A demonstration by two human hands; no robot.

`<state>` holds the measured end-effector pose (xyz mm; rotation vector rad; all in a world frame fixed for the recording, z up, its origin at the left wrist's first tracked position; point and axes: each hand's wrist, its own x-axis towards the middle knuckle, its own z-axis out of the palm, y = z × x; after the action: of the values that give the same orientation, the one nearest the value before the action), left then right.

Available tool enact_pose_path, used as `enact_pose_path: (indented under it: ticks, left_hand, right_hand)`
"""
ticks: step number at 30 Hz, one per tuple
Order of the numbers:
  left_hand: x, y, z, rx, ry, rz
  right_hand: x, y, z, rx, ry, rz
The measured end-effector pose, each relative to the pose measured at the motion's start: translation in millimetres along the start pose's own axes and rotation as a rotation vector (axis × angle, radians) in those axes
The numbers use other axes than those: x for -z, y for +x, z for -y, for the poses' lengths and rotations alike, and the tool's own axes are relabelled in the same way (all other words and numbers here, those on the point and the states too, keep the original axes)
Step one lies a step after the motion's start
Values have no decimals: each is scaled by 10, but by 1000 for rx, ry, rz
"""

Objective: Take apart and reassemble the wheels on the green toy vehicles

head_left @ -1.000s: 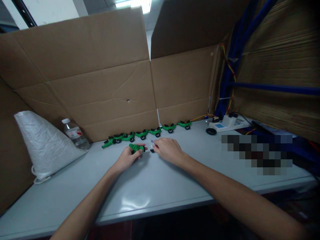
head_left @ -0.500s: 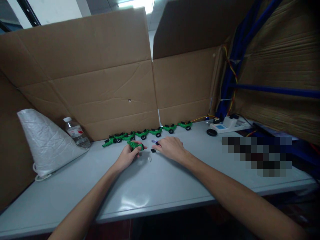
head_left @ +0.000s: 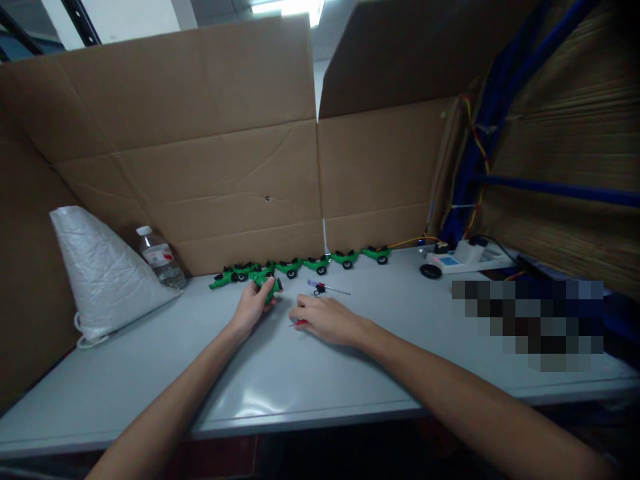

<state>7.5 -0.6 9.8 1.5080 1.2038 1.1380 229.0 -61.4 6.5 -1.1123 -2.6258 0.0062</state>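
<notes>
Gripping a green toy vehicle (head_left: pixel 271 288), the left hand (head_left: pixel 250 308) has its thumb and fingers closed round the body, at the right hand's 10 o'clock. The right hand (head_left: pixel 325 317) is curled low over the counter (head_left: pixel 240 380), its fingers closed on a red-handled tool (head_left: pixel 301 323) whose thin tip points towards 9 o'clock. At that hand's 12 o'clock lies a screwdriver (head_left: pixel 317 284), shaft aimed just past 3, with a small black part (head_left: pixel 319 292) by its handle (touching or not, I cannot tell). A row of green wheeled toys (head_left: pixel 345 259) spans the left hand's 10 to 2 o'clock. The held toy looks like moulded plastic, so probably light, stiff and slightly slick; the thick middle should give the surest hold.
</notes>
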Motion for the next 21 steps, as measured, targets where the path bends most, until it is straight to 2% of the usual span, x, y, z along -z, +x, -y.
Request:
enact_pose_path:
  ticks: [7, 12, 16, 19, 21]
  left_hand:
    - [-11, -15, -54, 49, -129, -5]
    - [-29, -70, -141, 133, -290, 203]
    - [-56, -128, -169, 229, -336, 358]
    - [-75, -164, -170, 247, -358, 404]
    - [-81, -183, -169, 239, -368, 415]
  right_hand:
    - [95, -18, -113, -121, -119, 37]
    - [180, -57, -158, -203, -126, 24]
    - [192, -17, -100, -270, 20, -134]
    - [178, 18, -18, -263, 185, -268]
    - [155, 33, 34, -222, 245, -301]
